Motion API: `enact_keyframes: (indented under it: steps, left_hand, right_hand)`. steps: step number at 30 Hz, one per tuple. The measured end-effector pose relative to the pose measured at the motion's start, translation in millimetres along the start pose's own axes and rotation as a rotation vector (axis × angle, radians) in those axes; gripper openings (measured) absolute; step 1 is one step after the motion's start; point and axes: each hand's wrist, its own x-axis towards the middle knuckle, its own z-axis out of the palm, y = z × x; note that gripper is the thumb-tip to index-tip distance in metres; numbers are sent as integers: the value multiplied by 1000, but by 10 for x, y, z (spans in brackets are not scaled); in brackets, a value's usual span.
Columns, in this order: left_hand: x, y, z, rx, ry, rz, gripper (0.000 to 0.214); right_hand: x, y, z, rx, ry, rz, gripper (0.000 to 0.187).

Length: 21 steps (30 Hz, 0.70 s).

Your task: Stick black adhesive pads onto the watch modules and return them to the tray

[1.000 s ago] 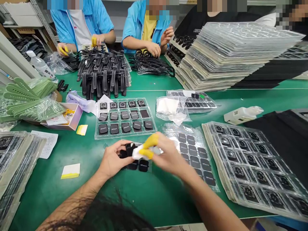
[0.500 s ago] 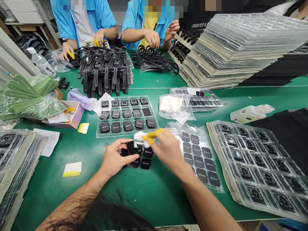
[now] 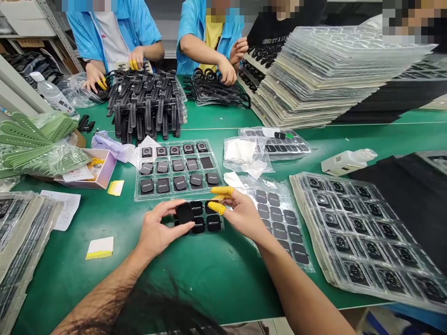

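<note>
My left hand [image 3: 157,225] grips a black square watch body [image 3: 184,212] between thumb and fingers, its dark flat face turned up. Yellow finger cots cover the thumb and a finger of my right hand [image 3: 237,209], which are apart with nothing seen between them. Below both hands lies a small clear sheet of black square stickers [image 3: 213,222] with white lettering, partly hidden by the left hand and the watch body. A white cloth [image 3: 233,180] rests just beyond my right hand. Behind the stickers, a clear tray [image 3: 139,199] holds rows of watch bodies, many with lettered black squares on top.
A larger sticker sheet [image 3: 279,230] lies to the right, beside a tray of watch bodies [image 3: 295,186]. A white bottle [image 3: 349,160], a stack of trays [image 3: 321,79] and piled watch straps [image 3: 146,100] stand farther back. Two co-workers in blue sit opposite.
My right hand has let go of the white cloth, which now lies on the table, and its fingers have come down nearer the small sticker sheet. My left hand still holds the watch body.
</note>
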Motion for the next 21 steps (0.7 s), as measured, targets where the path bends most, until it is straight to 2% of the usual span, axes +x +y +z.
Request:
enact_keyframes:
  steps: [5,8,11,17,21]
  left_hand:
    - [-10,-12,-13,76,49,21,45]
    - [-9,-39,-22,46,1,51,46]
    - [0,-63,-35,-19,-43,63,47]
    - [-7,-56,-23,-97,-42,-27,51]
    - [7,7,-13,-173,-37,-191,56]
  right_hand:
    - [-7,-27,-70,-22,42,-46,35]
    - [-20,-42,-64,-9,50,-65,34]
    - [-8,-54,-60,52,74,-24,41]
    - [2,-75,-60,71,65,61,44]
    - [4,-40,-29,20,45,0,35]
